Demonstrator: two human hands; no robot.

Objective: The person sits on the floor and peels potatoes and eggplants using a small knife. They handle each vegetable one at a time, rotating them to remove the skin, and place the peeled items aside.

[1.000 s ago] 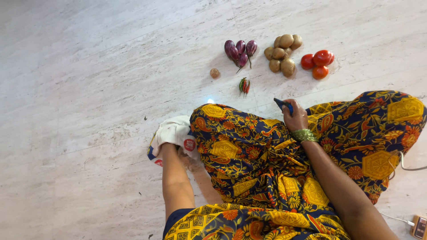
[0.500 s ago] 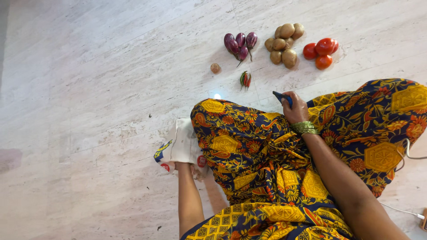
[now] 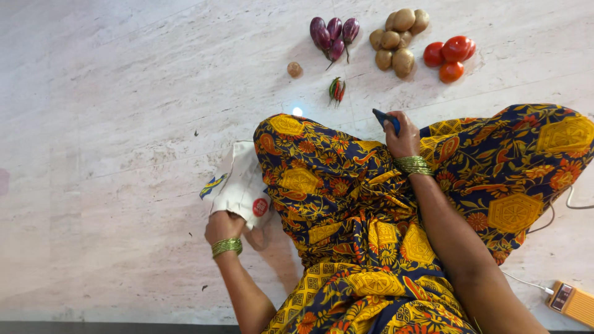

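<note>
While the right hand (image 3: 403,137) has stayed on the patterned cloth (image 3: 346,185), fingers closed round a blue-handled tool (image 3: 385,119), the left hand (image 3: 224,226) has drawn the white pouch (image 3: 238,185) back along the floor (image 3: 111,124), and it now lies just ahead of those gripping fingers, crumpled and soft. Beyond the right fingers rest glossy purple brinjals (image 3: 334,34), matt knobbly potatoes (image 3: 399,40), smooth round tomatoes (image 3: 450,54) and slender chillies (image 3: 336,89). So the handling looks barely begun, with the vegetables untouched.
</note>
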